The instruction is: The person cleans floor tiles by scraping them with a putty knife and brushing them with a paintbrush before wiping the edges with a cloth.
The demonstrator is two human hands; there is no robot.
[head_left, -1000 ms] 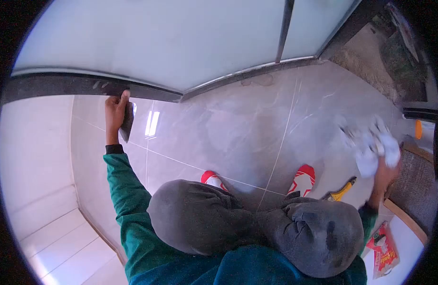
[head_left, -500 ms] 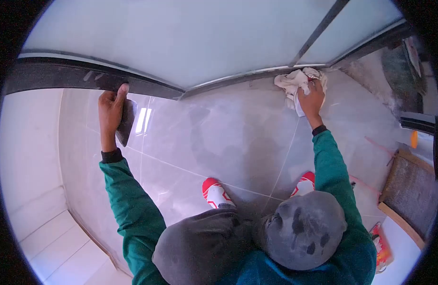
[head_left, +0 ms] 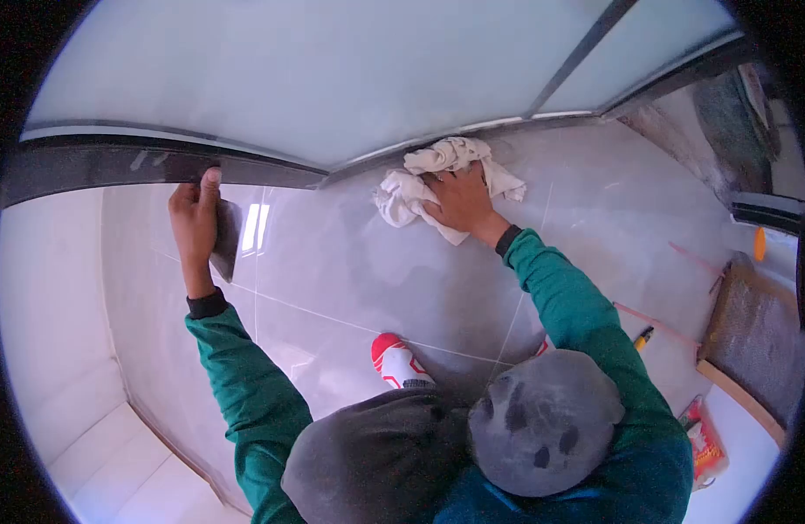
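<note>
Since half a second ago the right hand (head_left: 459, 199) has slid the white rag (head_left: 420, 179) leftward along the dark door track (head_left: 263, 170), fingers spread flat on the rag against the floor tiles (head_left: 350, 262), while the left hand (head_left: 196, 214) grips a dark scraper (head_left: 226, 240) at the track.

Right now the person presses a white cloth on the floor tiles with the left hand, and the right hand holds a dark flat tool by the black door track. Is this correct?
Not quite: the hands are swapped. In the head view, the right hand presses the white cloth on the floor tiles, and the left hand holds the dark flat tool by the black door track.
</note>
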